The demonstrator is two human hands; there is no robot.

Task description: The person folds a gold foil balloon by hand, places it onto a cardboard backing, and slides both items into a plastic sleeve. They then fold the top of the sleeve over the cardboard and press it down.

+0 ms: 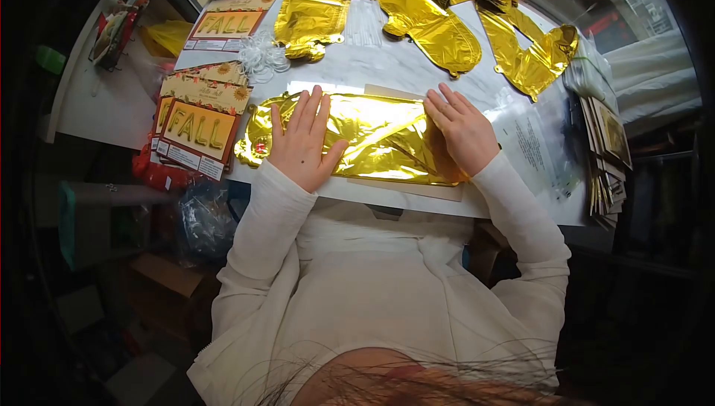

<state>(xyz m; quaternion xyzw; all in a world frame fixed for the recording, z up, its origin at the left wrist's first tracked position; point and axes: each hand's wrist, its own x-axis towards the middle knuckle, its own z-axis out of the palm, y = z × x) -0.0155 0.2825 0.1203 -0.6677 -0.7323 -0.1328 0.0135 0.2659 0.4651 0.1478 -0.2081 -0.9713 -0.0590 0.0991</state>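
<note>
A folded gold foil balloon [380,134] lies flat in front of me, over a sheet of cardboard [406,188] whose edges show below and above it. My left hand [304,138] rests palm down on the foil's left part, fingers spread. At the foil's right end, my right hand [462,129] lies with its fingers stretched out over the edge. More gold foil balloons lie beyond: one at the upper left [316,7], one in the middle [432,22] and one at the right [529,48].
FALL cards [195,130] are stacked at the left, with another pile [227,24] behind. White loops [262,57] lie near them. Clear plastic bags [532,138] cover the right side, beside upright cards [605,153]. The table's front edge [417,210] is close to my body.
</note>
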